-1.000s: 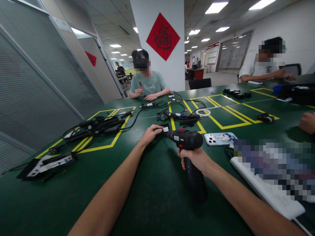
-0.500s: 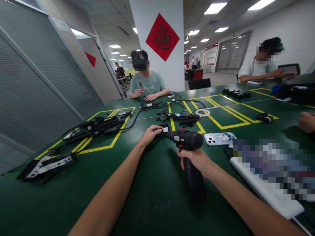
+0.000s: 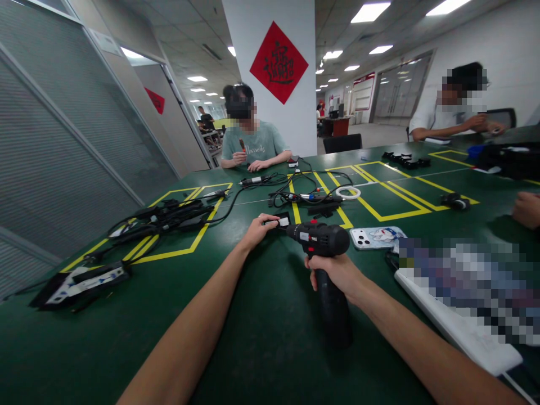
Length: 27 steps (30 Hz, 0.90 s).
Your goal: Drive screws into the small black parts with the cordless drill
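A black cordless drill (image 3: 323,238) with red buttons is in my right hand (image 3: 337,273), whose fingers wrap round its grip. Its nose points left and ends beside a small white block (image 3: 284,222), which sits on a flat black piece (image 3: 287,215). From the left, my left hand (image 3: 256,229) is closed on this black piece with the white block, fingertips at its near side. Whether the drill's tip touches the block cannot be made out. Both pieces rest low on the green table (image 3: 253,326).
Tangled black cables (image 3: 169,219) lie to the left, with more cables and pen-like tools (image 3: 310,198) ahead. A phone (image 3: 375,237) and a white pad (image 3: 455,320) are at the right. Across the table, a person (image 3: 255,143) holds a screwdriver; another person (image 3: 447,118) sits at right.
My hands, the drill and the small piece stay almost in place. At the far right, the other person's hands have shifted slightly.
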### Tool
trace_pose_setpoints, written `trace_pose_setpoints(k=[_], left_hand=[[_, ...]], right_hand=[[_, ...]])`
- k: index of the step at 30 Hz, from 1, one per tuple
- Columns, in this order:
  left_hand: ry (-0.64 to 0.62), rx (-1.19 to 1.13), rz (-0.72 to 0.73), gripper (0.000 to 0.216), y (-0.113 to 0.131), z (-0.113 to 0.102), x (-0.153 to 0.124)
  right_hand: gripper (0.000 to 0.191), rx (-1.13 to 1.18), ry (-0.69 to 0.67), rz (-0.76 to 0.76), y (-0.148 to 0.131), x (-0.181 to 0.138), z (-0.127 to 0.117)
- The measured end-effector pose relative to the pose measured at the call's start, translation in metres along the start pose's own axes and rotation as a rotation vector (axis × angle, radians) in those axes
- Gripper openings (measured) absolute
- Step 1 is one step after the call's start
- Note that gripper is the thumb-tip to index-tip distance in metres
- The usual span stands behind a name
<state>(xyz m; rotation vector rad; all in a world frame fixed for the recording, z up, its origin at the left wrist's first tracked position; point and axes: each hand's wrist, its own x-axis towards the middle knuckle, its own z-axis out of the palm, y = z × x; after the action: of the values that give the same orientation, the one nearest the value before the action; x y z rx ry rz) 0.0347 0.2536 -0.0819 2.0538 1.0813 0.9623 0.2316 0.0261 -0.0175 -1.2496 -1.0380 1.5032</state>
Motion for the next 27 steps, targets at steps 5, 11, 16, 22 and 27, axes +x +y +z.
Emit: trace_pose_setpoints(k=[5, 11, 16, 22, 27], left_hand=[[0.0, -0.001, 0.008, 0.029, 0.0007, 0.0004, -0.0006], [0.001, 0.005, -0.007, 0.03, 0.0025, -0.0005, -0.0001], [0.001, 0.008, -0.014, 0.029, 0.003, -0.0009, 0.0009], [0.01, 0.014, -0.01, 0.028, 0.0031, -0.0004, 0.0013], [0.006, 0.022, -0.019, 0.029, 0.0051, -0.0011, 0.001]], right_hand=[[0.014, 0.017, 0.017, -0.007, -0.0011, -0.0003, 0.0014], [0.013, 0.03, 0.02, 0.008, -0.0019, 0.0003, 0.0018], [0.014, -0.001, 0.019, 0.017, -0.0043, -0.0009, 0.0019], [0.012, 0.008, 0.003, 0.009, -0.0026, -0.0003, 0.0014], [0.012, 0.011, 0.008, 0.009, -0.0025, -0.0001, 0.0018]])
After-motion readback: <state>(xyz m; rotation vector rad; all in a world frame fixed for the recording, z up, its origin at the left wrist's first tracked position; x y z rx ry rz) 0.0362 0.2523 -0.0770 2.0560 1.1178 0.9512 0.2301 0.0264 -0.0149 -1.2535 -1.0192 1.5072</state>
